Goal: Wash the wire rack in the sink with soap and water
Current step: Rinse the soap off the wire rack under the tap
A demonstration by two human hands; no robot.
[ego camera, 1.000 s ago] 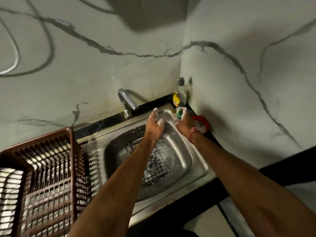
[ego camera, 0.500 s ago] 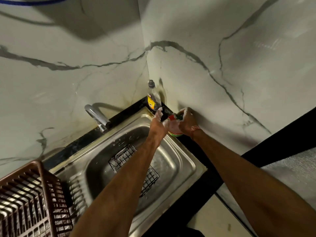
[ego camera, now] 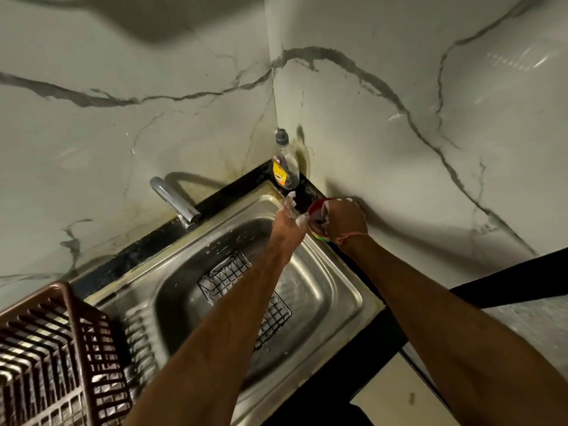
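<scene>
A black wire rack (ego camera: 242, 290) lies flat in the steel sink (ego camera: 338, 272), partly hidden under my left forearm. My left hand (ego camera: 289, 222) is foamy, its fingers straight, held over the sink's far corner beside a small red soap tub (ego camera: 315, 207). My right hand (ego camera: 344, 219), also foamy, has its fingers curled down into that tub and grips a dark scrub pad (ego camera: 319, 222) there. Neither hand touches the rack.
A clear dish-soap bottle (ego camera: 285, 167) stands in the wall corner behind the tub. The chrome tap (ego camera: 175, 201) sits at the sink's back left, with no water running. A brown plastic dish basket (ego camera: 52, 358) stands left of the sink. Marble walls close the back and right.
My right hand has carried the green pad from above the sink's corner down into the red tub. My left hand stayed beside it. The view has shifted, bringing the bottle into sight.
</scene>
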